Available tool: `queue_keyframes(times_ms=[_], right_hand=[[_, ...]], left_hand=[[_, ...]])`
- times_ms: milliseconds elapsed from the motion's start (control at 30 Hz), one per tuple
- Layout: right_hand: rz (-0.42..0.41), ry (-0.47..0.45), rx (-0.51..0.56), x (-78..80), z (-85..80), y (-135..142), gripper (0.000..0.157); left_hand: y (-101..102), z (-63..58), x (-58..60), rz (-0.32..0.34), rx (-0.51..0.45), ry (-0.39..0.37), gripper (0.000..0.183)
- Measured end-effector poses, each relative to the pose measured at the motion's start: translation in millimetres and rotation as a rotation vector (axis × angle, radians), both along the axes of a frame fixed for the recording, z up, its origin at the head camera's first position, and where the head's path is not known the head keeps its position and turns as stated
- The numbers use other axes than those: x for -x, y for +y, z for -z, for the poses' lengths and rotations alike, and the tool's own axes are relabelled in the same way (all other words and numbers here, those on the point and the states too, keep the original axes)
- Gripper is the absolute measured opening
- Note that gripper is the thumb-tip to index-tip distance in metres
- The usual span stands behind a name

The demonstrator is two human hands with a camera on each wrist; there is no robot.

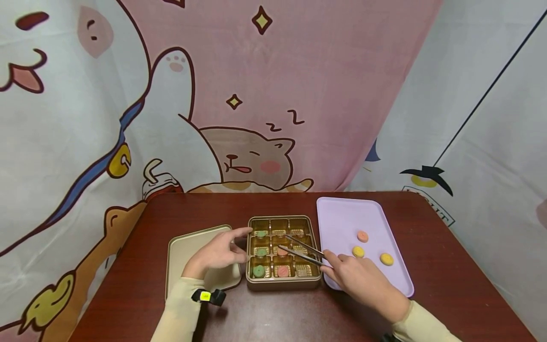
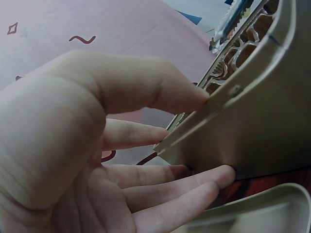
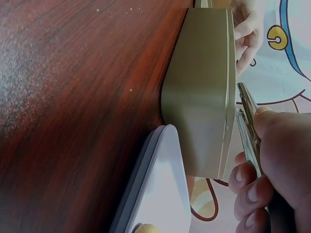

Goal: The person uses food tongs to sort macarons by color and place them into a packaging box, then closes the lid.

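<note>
My left hand (image 1: 222, 249) is at the left side of a gold tin (image 1: 282, 283), fingers mostly straight. In the left wrist view, thumb and fingertips touch its rim and side wall. My right hand (image 1: 359, 278) grips metal tongs (image 1: 304, 256) over the tin, their tips spread apart above the middle compartments. Green macaron-like sweets (image 1: 259, 271) sit in all three left compartments. One pink sweet (image 1: 283, 271) lies in the front middle compartment. An orange-pink sweet (image 1: 282, 251) is in the centre one, partly behind a tong arm.
Right of the tin, a lilac tray (image 1: 348, 216) holds two yellow sweets (image 1: 386, 259) and one orange-pink sweet (image 1: 363, 236). The tin's lid (image 1: 183, 251) lies left, partly under my left hand. A printed curtain (image 1: 342, 95) hangs behind the dark wooden table (image 1: 239, 318).
</note>
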State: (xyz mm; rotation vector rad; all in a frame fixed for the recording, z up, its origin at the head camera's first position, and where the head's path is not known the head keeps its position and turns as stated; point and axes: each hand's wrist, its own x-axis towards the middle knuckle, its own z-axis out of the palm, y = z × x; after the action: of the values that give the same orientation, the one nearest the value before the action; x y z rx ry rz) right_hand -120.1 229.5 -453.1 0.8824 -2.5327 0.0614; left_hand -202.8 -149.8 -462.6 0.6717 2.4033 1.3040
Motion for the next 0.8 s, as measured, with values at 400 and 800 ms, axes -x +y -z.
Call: queue_keyframes(times_ms=[400,800], right_hand=[[0.012,-0.011,0.023,-1.5,-0.8,6.7,0.036],[0.057,0.005,0.034,-2.2,-4.8,19.8,0.034]], left_hand=[[-0.1,-1.0,-1.3,-0.008,0.000,0.006,0.083],[0.0,-1.2,-1.1,-0.002,-0.006,0.010,0.083]])
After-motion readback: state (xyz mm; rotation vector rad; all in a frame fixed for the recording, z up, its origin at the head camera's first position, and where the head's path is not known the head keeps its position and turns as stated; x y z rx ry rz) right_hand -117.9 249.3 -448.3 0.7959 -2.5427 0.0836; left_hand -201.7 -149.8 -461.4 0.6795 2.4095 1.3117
